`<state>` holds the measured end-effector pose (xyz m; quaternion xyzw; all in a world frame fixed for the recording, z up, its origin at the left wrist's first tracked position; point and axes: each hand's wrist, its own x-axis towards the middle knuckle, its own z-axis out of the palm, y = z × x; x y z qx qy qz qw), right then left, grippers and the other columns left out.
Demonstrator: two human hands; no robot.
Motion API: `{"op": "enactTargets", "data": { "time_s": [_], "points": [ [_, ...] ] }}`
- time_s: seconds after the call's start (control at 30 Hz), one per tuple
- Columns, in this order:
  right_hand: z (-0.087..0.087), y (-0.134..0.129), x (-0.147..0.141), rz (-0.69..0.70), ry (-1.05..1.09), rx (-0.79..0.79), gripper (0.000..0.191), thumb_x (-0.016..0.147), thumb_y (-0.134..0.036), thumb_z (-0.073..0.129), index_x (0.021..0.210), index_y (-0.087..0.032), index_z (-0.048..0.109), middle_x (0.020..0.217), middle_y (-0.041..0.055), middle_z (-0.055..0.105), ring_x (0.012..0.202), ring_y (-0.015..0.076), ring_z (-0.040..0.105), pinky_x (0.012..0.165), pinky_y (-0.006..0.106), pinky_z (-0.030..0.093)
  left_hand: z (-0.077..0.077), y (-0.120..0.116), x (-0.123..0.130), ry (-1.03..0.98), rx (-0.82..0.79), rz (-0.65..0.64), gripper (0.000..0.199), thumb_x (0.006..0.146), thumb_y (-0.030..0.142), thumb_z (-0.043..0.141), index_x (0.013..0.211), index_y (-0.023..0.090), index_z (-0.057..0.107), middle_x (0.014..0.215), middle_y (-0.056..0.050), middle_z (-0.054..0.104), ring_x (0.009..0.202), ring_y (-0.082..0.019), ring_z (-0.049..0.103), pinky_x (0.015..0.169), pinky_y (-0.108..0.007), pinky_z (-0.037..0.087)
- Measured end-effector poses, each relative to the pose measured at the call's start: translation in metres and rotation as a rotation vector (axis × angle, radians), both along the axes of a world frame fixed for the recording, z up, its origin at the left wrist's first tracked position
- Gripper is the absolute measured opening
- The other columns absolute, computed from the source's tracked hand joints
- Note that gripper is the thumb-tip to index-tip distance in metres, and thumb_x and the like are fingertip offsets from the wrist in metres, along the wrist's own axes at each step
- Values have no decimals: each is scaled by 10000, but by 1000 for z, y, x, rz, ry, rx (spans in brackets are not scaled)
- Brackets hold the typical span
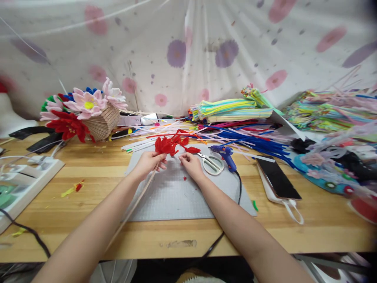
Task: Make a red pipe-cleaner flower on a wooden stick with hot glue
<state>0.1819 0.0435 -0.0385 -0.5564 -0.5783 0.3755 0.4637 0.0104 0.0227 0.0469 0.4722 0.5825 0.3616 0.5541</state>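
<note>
"Red and fuzzy, that flower [164, 146]. Where is it?"

"Over the far part of the grey mat [173, 204], in the left hand [151, 163]."

"How does the left hand hold it?"

"The thumb and fingers pinch together just under the petals. A long pale stem [139, 197] runs down from there, next to the left arm."

"And the right hand [191, 165]? Is it open?"

"Its fingers are bent, with the tips close together. It is near the flower, but it does not touch the left hand. I can't tell if the tips meet, or if they hold some tiny bit."

"What else is hard to see?"

"The left thumb and fingers hide the bottom of the flower. A red petal [193, 149] sits just past the right hand, and I can't tell if it is joined on. The scissors [205, 158] poke up to that petal, so their tips don't show well. The blue glue gun [226, 155] has a black cord [240, 184] that goes behind the right arm."

"Is anything cut off?"

"Yes. Both arms run off the bottom. The white power strip [31, 188] is cut off on the left side."
</note>
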Motion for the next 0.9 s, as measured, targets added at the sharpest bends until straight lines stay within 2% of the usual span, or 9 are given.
{"op": "enactTargets", "data": {
  "time_s": [0.17,0.3,0.43,0.53,0.73,0.9],
  "points": [
    [0,1,0,-5,87,-41,216,709,-401,551,730,-188,586,540,-29,580,508,112,521,536,231,390,0,0,-3,-360,-242,90,175,794,267,597,791,96,636,666,-37,669,409,-29,534,361,-109,391],
    [4,2,2,-41,199,-51,256,696,-431,545,736,-180,574,528,-30,562,450,90,439,459,212,344,-12,0,0,-567,-376,171,219,865,274,495,828,100,623,626,6,639,385,-11,524,337,-92,391],
    [6,1,3,-37,234,-61,275,689,-446,548,737,-177,567,521,-32,545,431,80,404,429,205,316,-30,-4,11,-561,-265,199,164,835,242,546,763,103,595,583,27,598,374,-5,506,331,-89,381],
    [7,-1,2,-14,203,-43,276,696,-445,547,734,-172,573,520,-31,539,441,79,412,428,201,318,-36,-5,12,-547,-178,181,146,805,235,588,733,108,577,553,41,563,366,1,486,337,-86,377],
    [10,-3,1,3,202,-16,275,708,-440,535,746,-170,570,544,-30,535,464,79,423,436,200,318,-34,-2,-9,-650,-292,103,157,836,264,545,776,119,556,544,54,520,371,-4,496,348,-79,398],
    [12,-5,2,1,190,-7,260,708,-423,538,743,-169,585,545,-26,542,486,90,437,474,213,332,-25,-6,-18,-741,-350,31,213,898,256,412,781,125,534,580,28,511,414,-28,528,376,-100,446]
  ]
}}
